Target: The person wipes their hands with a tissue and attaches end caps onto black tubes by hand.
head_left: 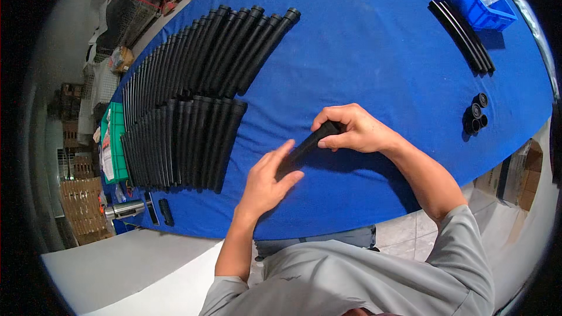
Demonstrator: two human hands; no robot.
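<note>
A black tube (pixel 304 151) slants above the blue-covered table, its upper end to the right. My right hand (pixel 355 130) grips that end, fingers curled over the top and thumb along the near side. The tube's lower end runs between the thumb and fingers of my left hand (pixel 266 180), which lies loosely around it; the palm hides the very end. To the left, many black tubes lie side by side in a far row (pixel 216 52) and a near row (pixel 193 140). The far row's tubes have collars at their far ends.
Several short black round caps (pixel 481 100) stand at the right. Beyond them lie a few slim black tubes (pixel 462 38) and a blue crate (pixel 486 9) with clear plastic. A green crate (pixel 117 140), a silver cylinder (pixel 126 209) and a small black object (pixel 166 212) sit along the left edge.
</note>
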